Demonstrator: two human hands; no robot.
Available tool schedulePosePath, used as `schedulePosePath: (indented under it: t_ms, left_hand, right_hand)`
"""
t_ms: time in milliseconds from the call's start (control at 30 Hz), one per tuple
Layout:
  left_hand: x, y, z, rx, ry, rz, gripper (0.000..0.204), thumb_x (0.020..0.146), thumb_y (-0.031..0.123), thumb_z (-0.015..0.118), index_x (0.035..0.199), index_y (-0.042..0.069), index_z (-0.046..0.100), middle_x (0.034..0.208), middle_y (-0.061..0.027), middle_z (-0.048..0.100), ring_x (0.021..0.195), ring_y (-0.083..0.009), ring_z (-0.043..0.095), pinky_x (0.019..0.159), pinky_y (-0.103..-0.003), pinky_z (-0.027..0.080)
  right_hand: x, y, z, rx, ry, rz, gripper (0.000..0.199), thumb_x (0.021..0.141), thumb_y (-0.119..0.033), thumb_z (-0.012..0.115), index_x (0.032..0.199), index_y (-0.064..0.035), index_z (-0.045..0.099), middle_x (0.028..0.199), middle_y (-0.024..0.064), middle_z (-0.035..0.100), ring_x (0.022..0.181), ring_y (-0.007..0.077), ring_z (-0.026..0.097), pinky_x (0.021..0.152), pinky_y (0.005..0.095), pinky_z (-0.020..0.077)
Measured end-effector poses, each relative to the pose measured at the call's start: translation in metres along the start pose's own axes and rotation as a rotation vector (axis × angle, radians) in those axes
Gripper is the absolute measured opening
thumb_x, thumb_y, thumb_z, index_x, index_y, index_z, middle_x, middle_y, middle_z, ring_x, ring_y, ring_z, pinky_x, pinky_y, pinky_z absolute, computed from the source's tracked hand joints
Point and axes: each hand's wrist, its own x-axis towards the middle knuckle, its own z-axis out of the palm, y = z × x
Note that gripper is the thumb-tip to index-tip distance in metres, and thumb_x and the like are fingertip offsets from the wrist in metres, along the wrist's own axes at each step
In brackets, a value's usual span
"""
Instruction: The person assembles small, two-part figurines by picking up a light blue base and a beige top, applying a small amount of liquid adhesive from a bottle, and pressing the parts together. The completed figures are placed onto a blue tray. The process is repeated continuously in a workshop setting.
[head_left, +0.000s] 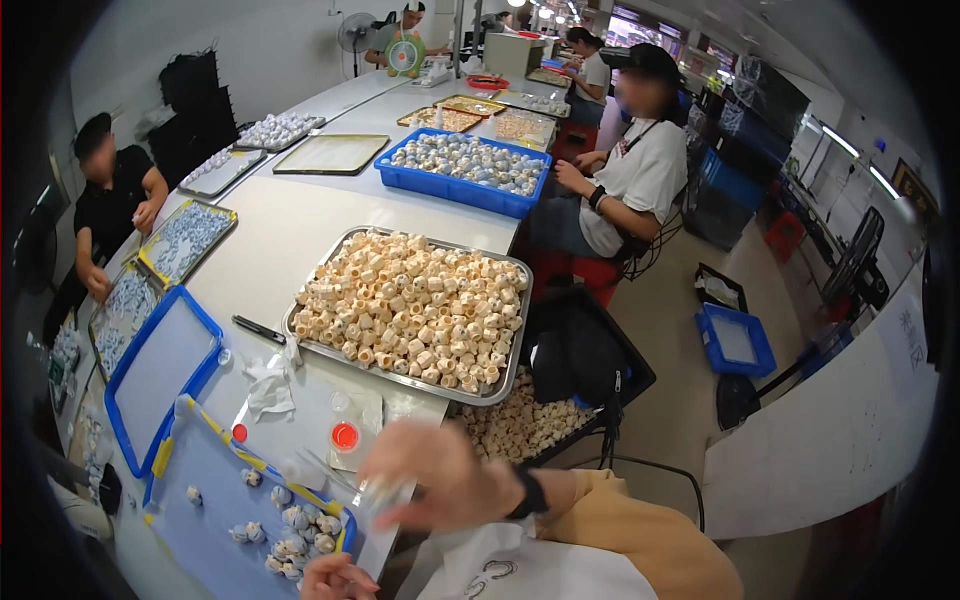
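A person in black (112,195) sits at the far left of a long white worktable (280,235), beside metal trays of small blue-white wrapped pieces (185,237). Nearer, an empty blue tray (160,370) lies next to a yellow-edged blue tray (215,500) holding a scatter of small wrapped pieces (295,530). The wearer's left hand (335,578) sits low at the frame's bottom edge, just beside that tray's near corner, fingers curled; whether it grips anything cannot be told. A black pen (260,329), a crumpled white cloth (268,385) and a small red-capped bottle (344,437) lie on the tabletop between the trays. The right hand (435,475), blurred and with a black wristband, hovers over the table edge near the bottle, its fingers bent downward around something pale; what it pinches cannot be made out. Behind it stands a large metal tray heaped with cream-coloured cylindrical pieces (410,310), with more of them in a black crate (520,420) below the table edge. Farther back sits a blue bin of grey-blue pieces (465,165), and at right a seated person in a white shirt (635,175).
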Motion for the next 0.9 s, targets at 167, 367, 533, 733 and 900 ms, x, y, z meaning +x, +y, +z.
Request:
schedulePosePath:
  t_ms: [167, 367, 533, 733, 900]
  left_hand:
    - [0.017, 0.013, 0.022, 0.118, -0.308, 0.156, 0.031, 0.090, 0.016, 0.047, 0.115, -0.001, 0.045, 0.077, -0.0048, 0.047, 0.045, -0.0058, 0.032, 0.039, -0.017, 0.026]
    - [0.079, -0.035, 0.094, 0.539, -0.438, 0.335, 0.047, 0.082, 0.002, 0.051, 0.128, 0.005, 0.040, 0.059, 0.0012, 0.043, 0.048, -0.0056, 0.035, 0.044, -0.020, 0.027]
    - [0.073, -0.051, 0.125, 0.735, -0.608, 0.498, 0.056, 0.080, 0.002, 0.057, 0.132, 0.004, 0.035, 0.058, -0.0047, 0.047, 0.048, -0.0116, 0.043, 0.047, -0.025, 0.037]
    - [0.113, -0.099, 0.141, 0.932, -0.732, 0.474, 0.075, 0.079, 0.010, 0.058, 0.139, 0.005, 0.013, 0.057, -0.0125, 0.052, 0.048, -0.0263, 0.052, 0.048, -0.035, 0.040]
    - [0.131, -0.109, 0.153, 0.910, -0.686, 0.479, 0.071, 0.080, 0.015, 0.058, 0.139, 0.009, 0.019, 0.058, -0.0143, 0.052, 0.052, -0.0301, 0.053, 0.050, -0.039, 0.042]
  right_hand:
    - [0.046, 0.038, -0.101, 0.238, 0.621, 0.222, 0.027, 0.093, -0.032, 0.041, 0.086, -0.0057, 0.046, 0.071, 0.0020, 0.046, 0.060, 0.0094, 0.045, 0.055, 0.0225, 0.0369]
    - [0.044, 0.069, -0.114, 0.898, 0.750, 0.505, 0.037, 0.091, -0.045, 0.042, 0.082, -0.0091, 0.047, 0.071, 0.0009, 0.045, 0.062, 0.0131, 0.045, 0.050, 0.0258, 0.0351]
    - [0.045, 0.082, -0.111, 0.702, 0.882, 0.469, 0.037, 0.090, -0.044, 0.045, 0.085, -0.0075, 0.049, 0.072, 0.0012, 0.047, 0.062, 0.0114, 0.047, 0.049, 0.0236, 0.0364]
    - [0.032, 0.122, -0.127, 0.066, 0.991, 0.524, 0.035, 0.091, -0.038, 0.046, 0.086, -0.0031, 0.049, 0.072, 0.0024, 0.048, 0.054, 0.0054, 0.047, 0.043, 0.0172, 0.0351]
    - [-0.002, 0.148, -0.141, 0.047, 1.027, 0.660, 0.038, 0.089, -0.044, 0.046, 0.089, -0.0068, 0.051, 0.072, 0.0007, 0.051, 0.055, 0.0078, 0.051, 0.045, 0.0200, 0.0383]
